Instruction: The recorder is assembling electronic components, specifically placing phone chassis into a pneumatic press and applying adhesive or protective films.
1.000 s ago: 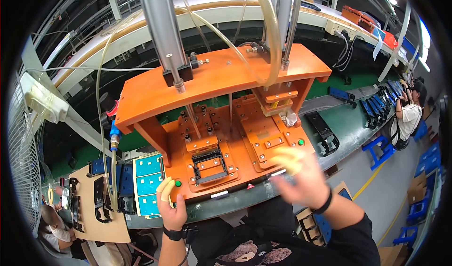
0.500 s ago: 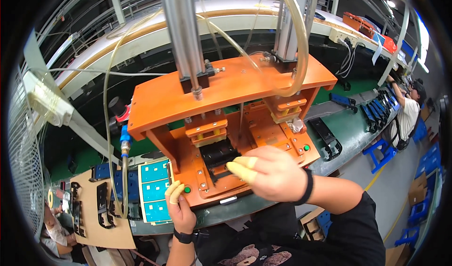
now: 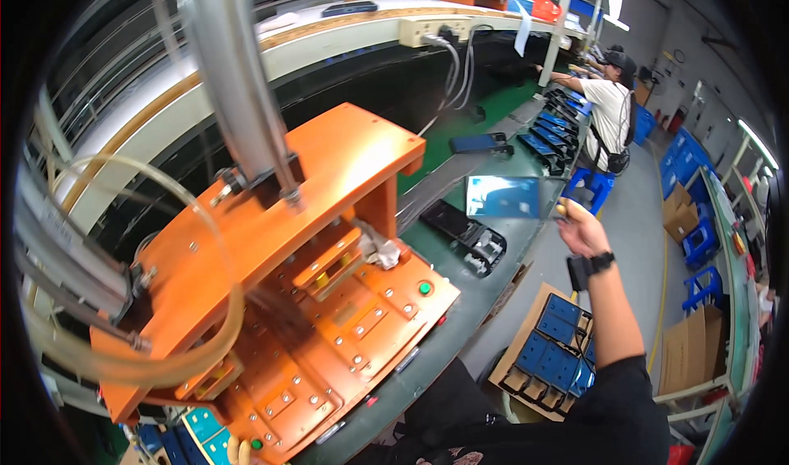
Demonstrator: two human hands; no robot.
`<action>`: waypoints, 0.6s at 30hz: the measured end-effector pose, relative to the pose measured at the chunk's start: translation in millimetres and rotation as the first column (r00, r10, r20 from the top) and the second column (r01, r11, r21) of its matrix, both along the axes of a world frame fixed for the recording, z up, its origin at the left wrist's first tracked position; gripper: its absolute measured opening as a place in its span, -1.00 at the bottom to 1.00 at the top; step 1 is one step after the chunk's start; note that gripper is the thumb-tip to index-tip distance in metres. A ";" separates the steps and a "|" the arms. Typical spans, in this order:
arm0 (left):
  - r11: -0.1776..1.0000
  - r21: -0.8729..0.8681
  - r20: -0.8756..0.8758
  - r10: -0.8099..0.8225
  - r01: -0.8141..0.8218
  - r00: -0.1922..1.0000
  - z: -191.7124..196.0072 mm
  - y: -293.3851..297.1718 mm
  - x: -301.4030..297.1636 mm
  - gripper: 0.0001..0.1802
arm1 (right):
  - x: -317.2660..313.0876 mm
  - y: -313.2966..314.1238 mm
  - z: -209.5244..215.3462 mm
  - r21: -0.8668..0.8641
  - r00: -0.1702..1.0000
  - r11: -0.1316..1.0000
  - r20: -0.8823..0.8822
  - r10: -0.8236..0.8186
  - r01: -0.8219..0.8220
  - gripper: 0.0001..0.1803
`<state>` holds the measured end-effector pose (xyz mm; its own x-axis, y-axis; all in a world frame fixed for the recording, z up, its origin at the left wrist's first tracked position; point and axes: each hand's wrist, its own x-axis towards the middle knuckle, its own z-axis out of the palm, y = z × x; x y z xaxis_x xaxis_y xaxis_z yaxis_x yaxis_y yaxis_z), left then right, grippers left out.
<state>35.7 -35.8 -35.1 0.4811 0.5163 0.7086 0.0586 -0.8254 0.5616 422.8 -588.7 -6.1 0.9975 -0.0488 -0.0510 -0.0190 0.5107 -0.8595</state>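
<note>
One blue panel (image 3: 503, 196) is pinched by right hand (image 3: 578, 222), held clear above green bench (image 3: 460, 317) | left hand (image 3: 239, 451) barely seen by orange press (image 3: 329, 300), grip cannot be told.

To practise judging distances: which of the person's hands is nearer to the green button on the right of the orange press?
The right hand, out to the right of the green button. The left hand is at the press's lower front edge, farther away.

A glossy blue panel (image 3: 503, 196) is held; the orange press fixture (image 3: 329, 300) looks matt, its column (image 3: 234, 95) brushed metal.
</note>
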 end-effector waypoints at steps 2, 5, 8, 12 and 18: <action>0.999 -0.031 0.039 -0.037 0.038 0.999 -2.9 -0.7 6.8 -0.74 | 60.1 -10.5 -28.5 0.048 0.988 0.988 -0.049 0.149 -0.146 -0.81; 0.980 -0.163 0.105 -0.095 0.111 0.990 -1.0 3.1 3.8 -0.72 | 142.1 54.4 -41.4 -0.037 0.946 0.967 -0.216 0.240 -0.254 -0.79; 0.999 -0.047 -0.011 -0.020 0.020 1.000 -0.4 8.4 2.6 -0.74 | 211.4 136.2 -49.7 -0.179 0.901 0.923 -0.341 0.268 -0.342 -0.72; 0.957 -0.265 0.122 -0.089 0.118 0.989 -19.2 12.6 8.2 -0.72 | 292.8 205.2 -83.8 -0.135 0.888 0.880 -0.138 0.438 -0.455 -0.64; 0.993 -0.119 0.036 0.012 -0.007 0.999 -11.9 14.7 -0.3 -0.58 | 240.4 341.6 -69.0 -0.170 0.667 0.647 -0.130 0.733 -0.744 -0.65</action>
<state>35.3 -21.1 -47.0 0.4504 0.6021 0.6593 0.0437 -0.7524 0.6573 663.2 -247.1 -75.2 0.7040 0.6893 -0.1711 -0.3574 0.1357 -0.9240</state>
